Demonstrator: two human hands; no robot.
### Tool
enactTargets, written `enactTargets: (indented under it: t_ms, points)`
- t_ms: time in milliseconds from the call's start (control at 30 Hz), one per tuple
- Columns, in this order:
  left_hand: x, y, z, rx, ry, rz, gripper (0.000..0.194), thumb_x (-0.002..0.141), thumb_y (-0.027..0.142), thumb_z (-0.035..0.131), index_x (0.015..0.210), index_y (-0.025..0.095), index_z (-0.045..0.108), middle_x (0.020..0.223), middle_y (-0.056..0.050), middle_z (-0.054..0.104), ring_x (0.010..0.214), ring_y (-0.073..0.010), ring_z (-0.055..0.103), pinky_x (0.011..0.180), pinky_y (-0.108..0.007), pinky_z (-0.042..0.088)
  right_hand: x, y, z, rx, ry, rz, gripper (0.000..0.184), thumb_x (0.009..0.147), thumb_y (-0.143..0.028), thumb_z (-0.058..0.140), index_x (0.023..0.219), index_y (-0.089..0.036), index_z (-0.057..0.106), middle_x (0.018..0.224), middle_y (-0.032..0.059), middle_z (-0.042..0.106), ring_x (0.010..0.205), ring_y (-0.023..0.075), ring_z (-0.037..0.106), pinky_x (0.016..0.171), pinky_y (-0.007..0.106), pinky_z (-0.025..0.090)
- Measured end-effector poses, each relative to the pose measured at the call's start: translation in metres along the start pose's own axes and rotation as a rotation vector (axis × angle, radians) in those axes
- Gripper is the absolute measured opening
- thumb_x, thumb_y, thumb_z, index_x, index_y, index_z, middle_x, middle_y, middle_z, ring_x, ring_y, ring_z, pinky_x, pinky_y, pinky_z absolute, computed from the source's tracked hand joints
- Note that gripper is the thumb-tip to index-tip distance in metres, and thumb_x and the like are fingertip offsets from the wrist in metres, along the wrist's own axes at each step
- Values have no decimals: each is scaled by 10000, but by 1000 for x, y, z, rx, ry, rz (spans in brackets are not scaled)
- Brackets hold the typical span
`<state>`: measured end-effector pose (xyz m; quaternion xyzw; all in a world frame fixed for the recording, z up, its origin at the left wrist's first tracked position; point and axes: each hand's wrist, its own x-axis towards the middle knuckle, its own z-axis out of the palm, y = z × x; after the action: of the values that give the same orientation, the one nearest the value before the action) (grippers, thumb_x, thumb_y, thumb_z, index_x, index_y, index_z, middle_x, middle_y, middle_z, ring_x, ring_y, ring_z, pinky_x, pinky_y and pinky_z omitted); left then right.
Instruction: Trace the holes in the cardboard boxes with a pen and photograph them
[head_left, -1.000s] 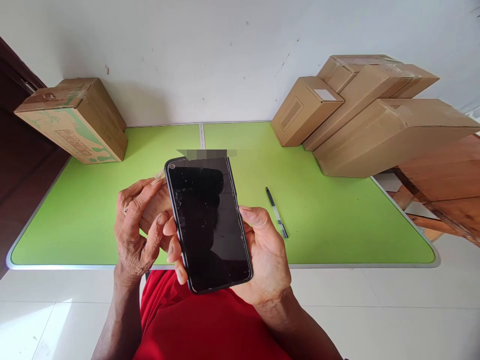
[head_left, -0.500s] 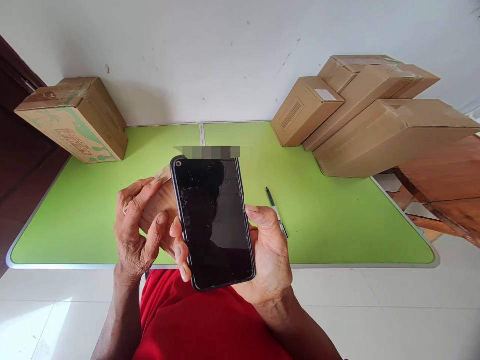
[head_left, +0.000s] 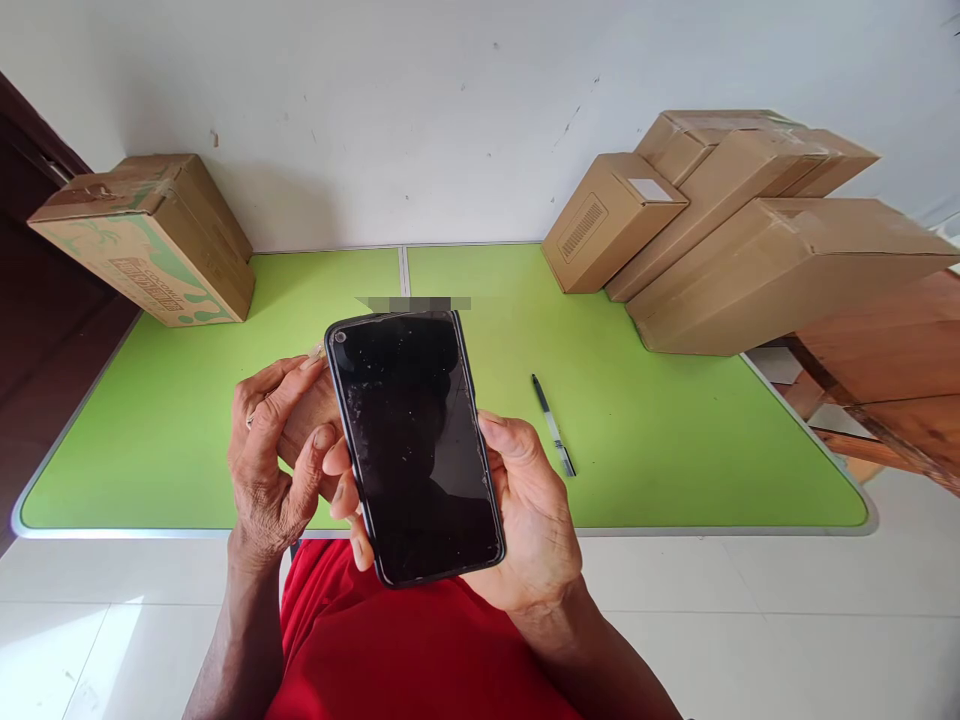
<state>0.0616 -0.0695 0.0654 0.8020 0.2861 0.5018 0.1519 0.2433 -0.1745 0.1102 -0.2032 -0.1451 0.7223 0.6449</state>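
Note:
A black smartphone (head_left: 420, 450) lies in my right hand (head_left: 529, 510), dark screen facing up. My thumb presses its right edge and my fingertips curl round its left edge. Dust specks and reflections show on the glass. Just left of the phone, my left hand (head_left: 274, 460), with a ring on one finger, is closed around a brownish thing (head_left: 309, 410) with a clear-looking edge near the fingertips. The phone hides much of that thing, so I cannot tell its kind. A pen (head_left: 553, 425) with a black cap rests on the green table (head_left: 675, 450) to the right.
A printed cardboard box (head_left: 150, 240) stands at the table's back left. Several plain cardboard boxes (head_left: 750, 270) are grouped at the back right, against the white wall (head_left: 420, 120). Brown wooden furniture (head_left: 885, 350) stands beyond the table's right edge.
My right hand has shifted the smartphone slightly left, covering more of the brownish thing and uncovering the whole pen. My left hand has barely moved.

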Motion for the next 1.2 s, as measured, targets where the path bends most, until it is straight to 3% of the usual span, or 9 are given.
enactTargets:
  t_ms: [133,333,700,967,1200]
  points:
    - [0,-3,1,-17,24,47,682,1051,767,578,1629,406,612,1477,-85,693,1376,-338,658,1186,-576,552,0,-1,3,1,-8,-3,440,949,-546,655,1262,-267,790,1049,75,866,1009,335,807,886,500,670]
    - [-1,-3,-1,21,20,30,519,1125,561,570,1627,433,602,1487,-65,702,1397,-343,678,1182,-580,574,-1,-1,2,-6,-6,33,460,948,-573,608,1214,-248,793,1020,89,858,1002,341,806,893,523,668]
    - [1,-3,0,-20,16,53,517,1112,403,633,1628,377,612,1482,-74,689,1398,-276,640,1212,-497,528,-1,-1,2,72,-7,20,422,866,-534,676,1160,-265,816,1033,74,864,1064,362,806,923,555,682]
    - [-2,-4,0,-23,18,22,536,1113,530,619,1638,425,595,1502,-71,678,1409,-312,638,1215,-510,512,0,-2,9,45,28,7,240,859,-497,796,862,-257,791,1007,48,871,1124,345,814,998,541,680]
    - [-2,-3,-2,12,25,10,515,1125,480,608,1638,444,586,1489,-58,687,1403,-309,642,1215,-509,524,0,1,6,49,-32,78,349,881,-571,719,978,-243,790,987,77,859,1100,370,821,963,608,680]
